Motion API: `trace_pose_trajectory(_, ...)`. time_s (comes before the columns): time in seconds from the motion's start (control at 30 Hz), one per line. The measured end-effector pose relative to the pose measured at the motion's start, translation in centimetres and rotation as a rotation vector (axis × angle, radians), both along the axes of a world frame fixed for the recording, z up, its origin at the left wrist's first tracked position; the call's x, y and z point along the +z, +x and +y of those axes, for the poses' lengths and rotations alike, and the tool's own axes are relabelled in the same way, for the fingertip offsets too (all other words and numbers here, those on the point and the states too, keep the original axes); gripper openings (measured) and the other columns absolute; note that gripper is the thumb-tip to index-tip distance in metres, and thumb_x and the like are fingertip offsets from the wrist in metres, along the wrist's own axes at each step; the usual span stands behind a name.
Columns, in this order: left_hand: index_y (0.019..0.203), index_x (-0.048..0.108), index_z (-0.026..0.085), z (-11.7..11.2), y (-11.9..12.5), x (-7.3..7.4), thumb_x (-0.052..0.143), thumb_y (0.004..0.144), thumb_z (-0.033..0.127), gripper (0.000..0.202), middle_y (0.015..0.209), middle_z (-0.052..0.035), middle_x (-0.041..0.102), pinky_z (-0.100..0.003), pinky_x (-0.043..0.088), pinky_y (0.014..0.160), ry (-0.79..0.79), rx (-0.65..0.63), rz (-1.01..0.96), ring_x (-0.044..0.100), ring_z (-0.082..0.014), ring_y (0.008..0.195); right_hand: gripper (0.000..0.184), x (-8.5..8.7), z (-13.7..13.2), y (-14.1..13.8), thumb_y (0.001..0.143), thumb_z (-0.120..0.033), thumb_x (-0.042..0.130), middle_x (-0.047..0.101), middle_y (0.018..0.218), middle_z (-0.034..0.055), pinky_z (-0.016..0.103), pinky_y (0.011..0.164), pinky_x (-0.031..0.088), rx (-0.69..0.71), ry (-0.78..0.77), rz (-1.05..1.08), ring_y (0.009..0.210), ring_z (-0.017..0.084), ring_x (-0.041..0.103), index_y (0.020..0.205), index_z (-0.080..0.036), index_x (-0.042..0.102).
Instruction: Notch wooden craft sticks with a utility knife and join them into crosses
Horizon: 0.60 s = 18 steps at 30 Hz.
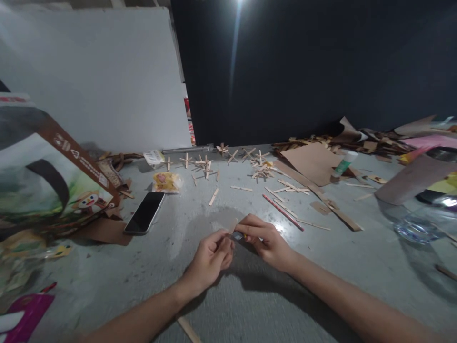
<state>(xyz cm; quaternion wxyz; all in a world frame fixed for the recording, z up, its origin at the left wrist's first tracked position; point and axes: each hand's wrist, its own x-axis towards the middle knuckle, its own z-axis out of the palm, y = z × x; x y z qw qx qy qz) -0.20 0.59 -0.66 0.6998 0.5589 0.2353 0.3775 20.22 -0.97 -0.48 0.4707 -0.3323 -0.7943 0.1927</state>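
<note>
Low over the middle of the table, my left hand [214, 252] and my right hand [262, 238] meet, fingertips nearly touching. Pinched in my right fingers is a small dark grey object [237, 235] with a bit of yellow beside it; its kind is too small to tell. My left fingers are closed at its left end, and what they hold is hidden. A pale sliver, perhaps of wood, shows just above the fingertips. Beyond my hands lie flat popsicle sticks [213, 196] and a red patterned pencil [283, 212].
Several crossed-stick pieces [233, 156] stand at the back. A phone [145, 213], a yellow packet [166, 183] and a printed bag [53, 176] are left. Cardboard [309, 162], a glue stick [344, 164] and a clear plastic cup [417, 228] lie right. A magenta tool [30, 314] sits front left.
</note>
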Motion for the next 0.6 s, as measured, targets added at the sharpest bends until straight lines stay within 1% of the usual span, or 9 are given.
trace_pose_trajectory(0.13,0.083,0.055,0.02,0.1,0.1,-0.08,0.07,0.097,0.068,0.052,0.051,0.0144,0.031,-0.021,0.022,0.043,-0.005,0.012,-0.04,0.021,-0.005,0.041,0.038,-0.14,0.21,0.04,0.117,-0.035,0.045,0.072,0.1,0.0116,0.036,0.08,0.056,0.0,-0.007,0.004,0.09,0.023,0.067,0.132,-0.023,0.078)
trace_pose_trajectory(0.27,0.082,0.055,0.02,0.1,0.06,0.03,0.072,0.094,0.069,0.053,0.053,0.0142,0.032,-0.021,0.021,0.042,-0.008,-0.021,-0.032,0.02,-0.0045,0.041,0.04,-0.19,0.22,-0.07,0.117,-0.036,0.042,0.073,0.102,0.012,0.036,0.081,0.055,0.012,-0.015,0.025,0.092,0.023,0.067,0.133,-0.025,0.077)
trace_pose_trajectory(0.43,0.082,0.054,0.021,0.07,-0.02,0.28,0.07,0.094,0.071,0.054,0.052,0.0138,0.032,-0.021,0.022,0.044,-0.011,0.039,0.007,0.023,-0.0054,0.042,0.04,-0.22,0.26,0.08,0.117,-0.036,0.043,0.072,0.101,0.0117,0.036,0.081,0.057,-0.004,-0.028,0.009,0.09,0.023,0.068,0.131,-0.023,0.078)
trace_pose_trajectory(0.53,0.081,0.054,0.021,0.09,0.0,0.19,0.073,0.091,0.073,0.056,0.053,0.0137,0.033,-0.021,0.021,0.044,-0.015,0.007,0.01,0.022,-0.005,0.042,0.04,-0.26,0.27,0.03,0.117,-0.037,0.043,0.073,0.101,0.0119,0.036,0.081,0.057,0.0,-0.028,0.023,0.092,0.023,0.068,0.132,-0.023,0.078)
trace_pose_trajectory(0.6,0.081,0.054,0.021,0.07,0.0,0.08,0.072,0.092,0.072,0.055,0.052,0.0137,0.032,-0.022,0.021,0.044,-0.013,0.006,0.01,0.022,-0.0052,0.042,0.04,-0.26,0.26,0.01,0.117,-0.039,0.043,0.073,0.102,0.0122,0.036,0.081,0.057,0.01,-0.018,0.022,0.092,0.023,0.068,0.132,-0.023,0.077)
